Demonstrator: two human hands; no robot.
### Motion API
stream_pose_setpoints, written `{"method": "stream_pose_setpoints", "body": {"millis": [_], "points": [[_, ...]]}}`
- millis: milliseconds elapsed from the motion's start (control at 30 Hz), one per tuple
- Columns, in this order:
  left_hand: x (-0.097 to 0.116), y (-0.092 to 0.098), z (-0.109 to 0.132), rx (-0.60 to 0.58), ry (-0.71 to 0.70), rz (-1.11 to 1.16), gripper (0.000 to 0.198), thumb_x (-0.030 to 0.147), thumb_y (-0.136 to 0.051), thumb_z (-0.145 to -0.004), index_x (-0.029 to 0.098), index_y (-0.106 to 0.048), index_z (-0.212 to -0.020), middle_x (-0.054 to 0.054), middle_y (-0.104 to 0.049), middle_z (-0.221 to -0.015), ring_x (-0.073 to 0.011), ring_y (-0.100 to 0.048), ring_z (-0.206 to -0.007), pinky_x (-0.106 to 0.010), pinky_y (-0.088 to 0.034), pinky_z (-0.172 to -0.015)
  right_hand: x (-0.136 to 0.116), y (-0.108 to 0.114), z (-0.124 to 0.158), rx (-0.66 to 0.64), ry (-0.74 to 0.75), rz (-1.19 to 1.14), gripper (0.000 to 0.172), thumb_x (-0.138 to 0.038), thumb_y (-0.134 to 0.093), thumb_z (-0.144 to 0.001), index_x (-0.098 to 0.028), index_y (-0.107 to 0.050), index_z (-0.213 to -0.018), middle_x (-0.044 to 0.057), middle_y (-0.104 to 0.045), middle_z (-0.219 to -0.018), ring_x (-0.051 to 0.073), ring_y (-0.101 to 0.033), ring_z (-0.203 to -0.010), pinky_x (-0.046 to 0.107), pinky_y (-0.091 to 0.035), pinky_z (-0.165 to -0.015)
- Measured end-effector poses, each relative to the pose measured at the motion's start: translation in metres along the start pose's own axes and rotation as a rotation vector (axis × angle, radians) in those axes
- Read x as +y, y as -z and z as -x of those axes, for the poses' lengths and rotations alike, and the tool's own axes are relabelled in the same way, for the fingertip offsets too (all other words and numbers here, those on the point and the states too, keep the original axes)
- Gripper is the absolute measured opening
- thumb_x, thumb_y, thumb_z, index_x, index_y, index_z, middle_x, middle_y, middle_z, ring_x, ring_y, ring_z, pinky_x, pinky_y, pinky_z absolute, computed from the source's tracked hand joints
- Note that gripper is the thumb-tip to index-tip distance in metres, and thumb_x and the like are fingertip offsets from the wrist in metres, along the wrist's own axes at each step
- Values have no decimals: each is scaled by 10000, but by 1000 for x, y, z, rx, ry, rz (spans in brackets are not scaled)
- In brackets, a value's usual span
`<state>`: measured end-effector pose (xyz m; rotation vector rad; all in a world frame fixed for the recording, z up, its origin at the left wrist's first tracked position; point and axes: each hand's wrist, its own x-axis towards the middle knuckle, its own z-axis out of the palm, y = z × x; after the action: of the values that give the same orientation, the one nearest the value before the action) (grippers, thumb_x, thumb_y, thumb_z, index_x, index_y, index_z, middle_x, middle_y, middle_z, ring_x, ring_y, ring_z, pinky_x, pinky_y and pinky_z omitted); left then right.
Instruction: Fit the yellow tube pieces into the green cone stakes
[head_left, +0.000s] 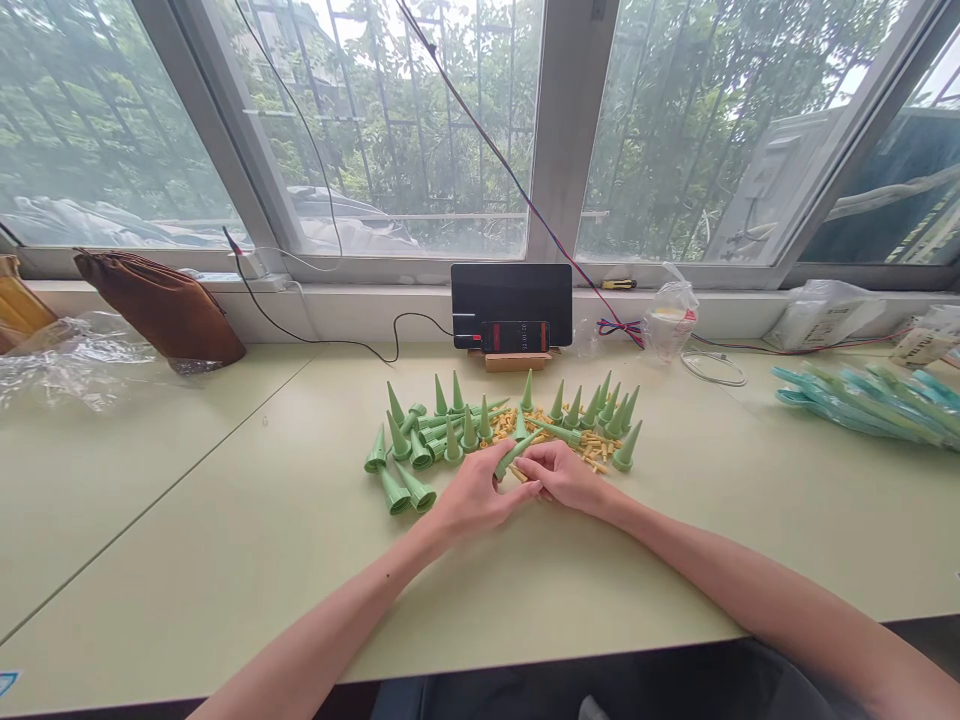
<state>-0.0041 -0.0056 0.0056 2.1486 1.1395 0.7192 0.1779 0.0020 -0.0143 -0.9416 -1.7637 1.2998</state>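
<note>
My left hand (pixel 480 488) is closed around a green plastic cone spike (pixel 517 452), its point tilted up to the right. Close beside it, my right hand (pixel 562 474) pinches a small yellow peg (pixel 518 473) near the cone's wide end; whether the two parts touch I cannot tell. Behind both hands lies a pile of small yellow pegs (pixel 594 446). Several green cones stand upright around the pile, such as the cone (pixel 625 447) at the right. To the left, other cones lie on their sides, their hollow ends showing, like the cone (pixel 395 492) nearest me.
A black tablet (pixel 511 290) and a phone (pixel 515 337) lean on a small brown stand (pixel 517 362) by the window. Teal plastic-wrapped items (pixel 870 405) lie right. A brown pouch (pixel 161 305) and clear plastic wrap (pixel 75 360) lie left. Cables run along the sill.
</note>
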Motion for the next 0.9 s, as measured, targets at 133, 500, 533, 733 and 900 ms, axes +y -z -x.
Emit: {"method": "stream_pose_setpoints", "body": {"millis": [133, 500, 533, 733, 900], "points": [[0, 0, 0, -15, 12, 9, 597, 581, -585, -808, 162, -538, -1230, -7, -590, -832, -76, -377, -507, -228, -348, -471, -1, 0, 0, 1, -1, -20, 446, -490, -536, -904, -178, -459, -593, -36, -452, -501, 93, -425, -452, 237, -327, -453], [-10, -2, 2, -24, 31, 35, 763, 585, -620, -779, 203, -408, -1405, -84, -605, -1127, -107, -479, -622, -270, -469, -595, 1, 3, -3, 19, -51, -72, 468, -548, -558, -882, -169, -488, -615, -33, -492, -516, 76, -392, -435, 232, -300, -445], [-10, -3, 2, -25, 32, 35, 773, 590, -620, -778, 205, -400, -1412, -92, -596, -1157, -110, -488, -632, -273, -476, -603, 1, 3, -3, 21, -56, -77, 469, -549, -562, -879, -168, -492, -614, -33, -491, -514, 76, -393, -433, 232, -296, -443], [-10, -2, 2, -37, 41, 45, 790, 594, -622, -778, 199, -394, -1423, -96, -579, -1167, -118, -518, -669, -256, -475, -598, 0, 4, -2, 12, -54, -54, 463, -539, -550, -887, -175, -484, -608, -31, -487, -518, 87, -402, -444, 242, -308, -454], [-5, 0, 2, -24, 25, 42, 722, 588, -611, -783, 194, -461, -1370, -57, -605, -1001, -104, -472, -608, -245, -439, -550, -3, 2, -1, 1, -31, 2, 465, -514, -539, -895, -182, -452, -582, -40, -449, -488, 91, -405, -444, 243, -309, -456]]}}
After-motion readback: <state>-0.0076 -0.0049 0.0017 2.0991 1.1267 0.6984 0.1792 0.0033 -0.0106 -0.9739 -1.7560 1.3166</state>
